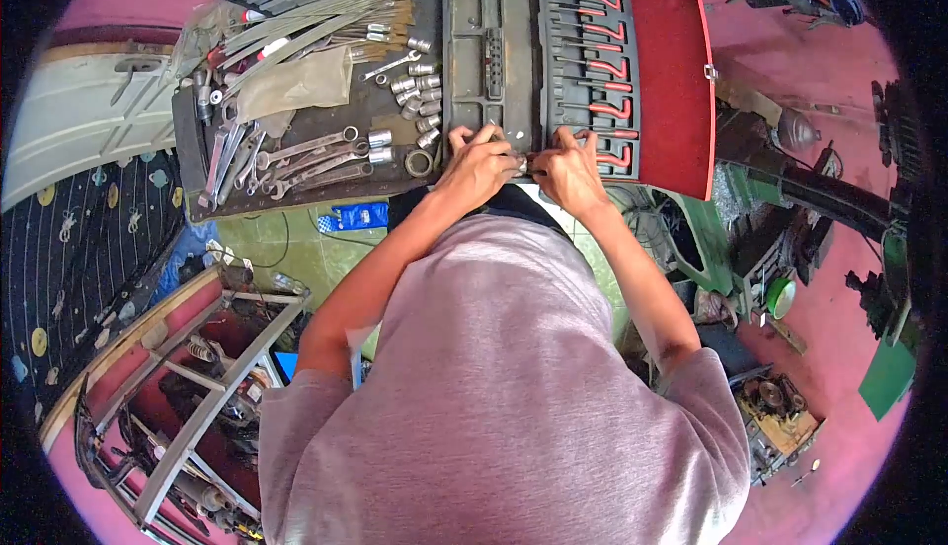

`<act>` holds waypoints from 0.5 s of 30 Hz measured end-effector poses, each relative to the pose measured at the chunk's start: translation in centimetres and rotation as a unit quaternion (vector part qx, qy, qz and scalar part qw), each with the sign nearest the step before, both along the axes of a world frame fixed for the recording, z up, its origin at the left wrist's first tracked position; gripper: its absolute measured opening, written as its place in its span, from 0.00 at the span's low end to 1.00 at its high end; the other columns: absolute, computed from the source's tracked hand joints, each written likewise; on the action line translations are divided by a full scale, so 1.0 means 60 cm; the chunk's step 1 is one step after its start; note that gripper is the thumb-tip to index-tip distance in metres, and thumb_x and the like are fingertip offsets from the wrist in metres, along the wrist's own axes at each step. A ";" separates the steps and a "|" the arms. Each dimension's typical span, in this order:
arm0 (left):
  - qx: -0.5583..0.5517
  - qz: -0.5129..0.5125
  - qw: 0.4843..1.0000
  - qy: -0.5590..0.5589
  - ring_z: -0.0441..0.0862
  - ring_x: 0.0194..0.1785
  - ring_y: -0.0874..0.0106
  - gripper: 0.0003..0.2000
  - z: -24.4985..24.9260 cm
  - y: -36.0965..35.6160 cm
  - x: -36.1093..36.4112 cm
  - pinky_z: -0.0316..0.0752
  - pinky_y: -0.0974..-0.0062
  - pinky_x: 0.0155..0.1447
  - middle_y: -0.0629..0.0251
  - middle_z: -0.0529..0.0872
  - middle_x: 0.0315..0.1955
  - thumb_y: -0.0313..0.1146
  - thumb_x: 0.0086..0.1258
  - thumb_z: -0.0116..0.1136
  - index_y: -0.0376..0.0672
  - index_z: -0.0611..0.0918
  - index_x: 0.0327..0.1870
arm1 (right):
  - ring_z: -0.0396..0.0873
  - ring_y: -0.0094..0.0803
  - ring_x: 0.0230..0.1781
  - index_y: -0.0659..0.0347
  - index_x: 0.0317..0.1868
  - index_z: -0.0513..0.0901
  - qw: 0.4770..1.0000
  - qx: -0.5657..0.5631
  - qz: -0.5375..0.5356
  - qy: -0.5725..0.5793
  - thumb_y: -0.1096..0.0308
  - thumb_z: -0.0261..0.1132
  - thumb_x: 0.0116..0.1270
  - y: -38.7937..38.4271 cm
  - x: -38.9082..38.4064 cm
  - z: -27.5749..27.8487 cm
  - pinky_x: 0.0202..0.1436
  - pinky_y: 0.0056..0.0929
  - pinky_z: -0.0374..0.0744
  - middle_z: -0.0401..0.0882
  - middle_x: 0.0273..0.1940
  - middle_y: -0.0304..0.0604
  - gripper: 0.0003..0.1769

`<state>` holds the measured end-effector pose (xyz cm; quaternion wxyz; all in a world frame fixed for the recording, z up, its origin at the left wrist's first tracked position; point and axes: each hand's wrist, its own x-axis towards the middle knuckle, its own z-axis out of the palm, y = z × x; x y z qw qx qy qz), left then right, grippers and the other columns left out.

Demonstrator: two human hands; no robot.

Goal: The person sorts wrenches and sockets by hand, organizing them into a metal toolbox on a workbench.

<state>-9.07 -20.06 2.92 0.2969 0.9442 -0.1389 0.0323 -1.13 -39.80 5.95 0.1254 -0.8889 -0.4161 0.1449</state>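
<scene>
A tool case lies open before me, its black moulded tray (469, 71) nearest my left hand. My left hand (477, 167) has curled fingers at the tray's near edge. Close by on the right, my right hand (568, 168) is also closed, fingers bent down at the near end of the case's hinge side. Whatever the fingertips of both hands grip is hidden or too small to name. Red-handled tools (610, 66) fill the case's right half in a row. A large ring spanner (419, 162) lies left of my left hand.
Several sockets (407, 101) and spanners (311, 155) cover the dark tabletop (331, 190) on the left, with a bundle of thin metal strips (321, 27) behind. The red lid (681, 91) opens rightward. A metal rack (212, 397) stands low at the left.
</scene>
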 end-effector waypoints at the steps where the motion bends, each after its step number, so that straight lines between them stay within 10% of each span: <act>1: -0.005 0.002 1.000 -0.016 0.76 0.58 0.70 0.07 -0.002 0.000 0.001 0.58 0.53 0.59 0.75 0.86 0.37 0.35 0.61 0.69 0.50 0.92 0.40 | 0.74 0.36 0.52 0.52 0.33 0.92 1.000 0.004 0.009 -0.012 0.67 0.75 0.52 -0.001 0.000 -0.004 0.55 0.51 0.65 0.85 0.32 0.36 0.06; 15: -0.004 -0.015 1.000 -0.004 0.77 0.59 0.71 0.06 0.025 0.068 -0.007 0.58 0.50 0.61 0.74 0.87 0.39 0.35 0.63 0.68 0.47 0.90 0.37 | 0.74 0.39 0.52 0.55 0.35 0.88 0.997 0.009 0.046 -0.056 0.70 0.71 0.54 0.095 -0.005 0.068 0.56 0.48 0.66 0.87 0.35 0.35 0.07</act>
